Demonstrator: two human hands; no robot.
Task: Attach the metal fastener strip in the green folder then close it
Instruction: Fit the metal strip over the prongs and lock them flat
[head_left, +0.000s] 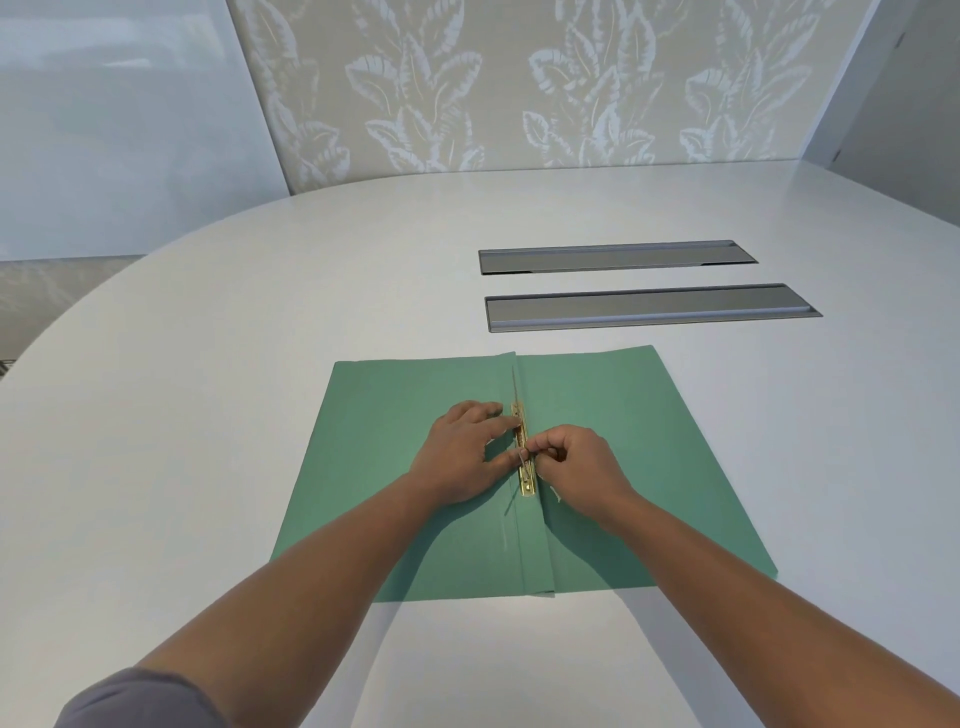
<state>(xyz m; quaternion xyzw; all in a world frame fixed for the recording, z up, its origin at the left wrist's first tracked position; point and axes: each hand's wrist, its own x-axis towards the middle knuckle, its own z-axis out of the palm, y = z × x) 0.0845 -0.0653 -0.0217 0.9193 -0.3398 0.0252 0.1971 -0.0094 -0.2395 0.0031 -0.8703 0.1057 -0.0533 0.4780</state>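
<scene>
The green folder (649, 441) lies open and flat on the white table, its spine running away from me. A brass-coloured metal fastener strip (525, 475) lies along the spine fold. My left hand (462, 452) rests on the left flap with its fingertips and thumb pressing on the strip's middle. My right hand (576, 457) sits on the right flap, thumb and forefinger pinched on the strip at about its midpoint. The fingers hide the middle of the strip; its near end with a rivet and its far end show.
The white oval table (260, 338) has two long grey recessed trays (618, 257) (649, 307) set into it just beyond the folder. A leaf-patterned wall stands behind the table.
</scene>
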